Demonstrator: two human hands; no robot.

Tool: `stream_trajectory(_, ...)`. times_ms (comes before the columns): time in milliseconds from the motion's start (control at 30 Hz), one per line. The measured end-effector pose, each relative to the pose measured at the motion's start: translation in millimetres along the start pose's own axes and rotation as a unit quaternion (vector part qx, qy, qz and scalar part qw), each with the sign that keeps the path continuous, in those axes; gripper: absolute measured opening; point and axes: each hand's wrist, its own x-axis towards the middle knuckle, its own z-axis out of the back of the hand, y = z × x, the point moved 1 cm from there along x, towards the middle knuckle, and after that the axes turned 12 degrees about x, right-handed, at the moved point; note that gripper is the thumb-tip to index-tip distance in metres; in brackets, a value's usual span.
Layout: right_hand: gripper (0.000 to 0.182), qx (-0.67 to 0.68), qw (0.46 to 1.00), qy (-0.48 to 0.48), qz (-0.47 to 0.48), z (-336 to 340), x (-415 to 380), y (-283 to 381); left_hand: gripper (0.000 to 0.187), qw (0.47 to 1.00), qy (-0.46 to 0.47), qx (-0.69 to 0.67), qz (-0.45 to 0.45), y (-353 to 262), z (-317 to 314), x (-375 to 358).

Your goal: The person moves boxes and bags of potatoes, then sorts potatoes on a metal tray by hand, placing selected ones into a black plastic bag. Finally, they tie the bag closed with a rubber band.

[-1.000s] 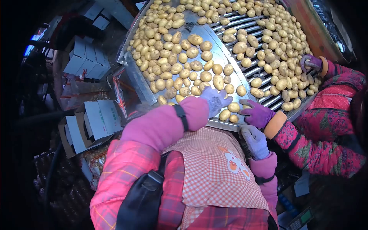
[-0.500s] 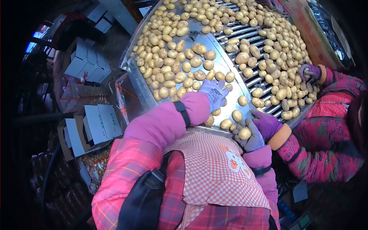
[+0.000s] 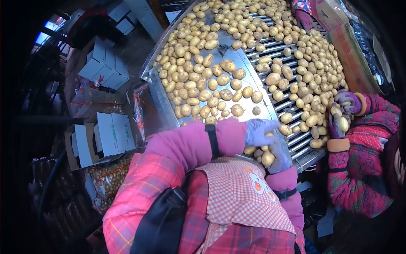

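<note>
At the left, a boxy pale-blue cardboard carton (image 3: 103,67) stands beyond open-flapped cartons (image 3: 111,134) with green print; just beside these lies a see-through bag (image 3: 109,180) packed with small potatoes. Next comes the smooth, shiny sheet-metal tray (image 3: 251,79), on which loose potatoes (image 3: 204,95) lie, round to oval, tan-skinned, some with dark earthy patches. Along its near edge, the left hand (image 3: 261,131), in a lavender fabric glove below a puffy pink sleeve (image 3: 188,142), reaches across with bent fingers; whether it grips anything I cannot tell. Just beside it, the right hand (image 3: 278,156), gloved in lavender and grey, curls around a smooth oval potato (image 3: 267,159). A checked apron (image 3: 241,192) spreads below. Rightward, parallel metal rollers (image 3: 301,143) carry more potatoes. At the top right, another person's purple-gloved hand (image 3: 303,19) touches the heap. Lower down, a co-worker's two gloved hands (image 3: 341,112) hold a potato.
</note>
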Motion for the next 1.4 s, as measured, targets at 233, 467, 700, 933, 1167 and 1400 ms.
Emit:
stream_trajectory(233, 0.055, 0.096, 0.995, 0.009, 0.004, 30, 1, -14, 0.041, 0.948, -0.223, 0.156, 0.166, 87, 72, 21)
stream_trajectory(467, 0.052, 0.074, 0.990, -0.121, -0.003, 12, 1, 4, 0.046, 0.896, -0.141, 0.339, 0.251, 136, 80, 57)
stream_trajectory(700, 0.056, 0.199, 0.974, -0.105, -0.011, 29, 5, -7, 0.060, 0.958, -0.158, -0.150, 0.185, 126, 85, 42)
stream_trajectory(933, 0.035, 0.110, 0.990, -0.083, 0.016, 26, -9, 3, 0.062, 0.879, -0.035, -0.450, 0.157, 20, 41, 8)
stream_trajectory(1167, 0.039, -0.013, 0.996, 0.022, 0.083, 45, -26, -4, 0.045, 0.998, -0.046, -0.015, -0.029, -47, -8, 7)
stream_trajectory(1400, 0.053, 0.212, 0.976, 0.003, -0.052, 100, -102, -33, 0.039, 0.966, 0.109, -0.202, 0.116, -97, -42, 11)
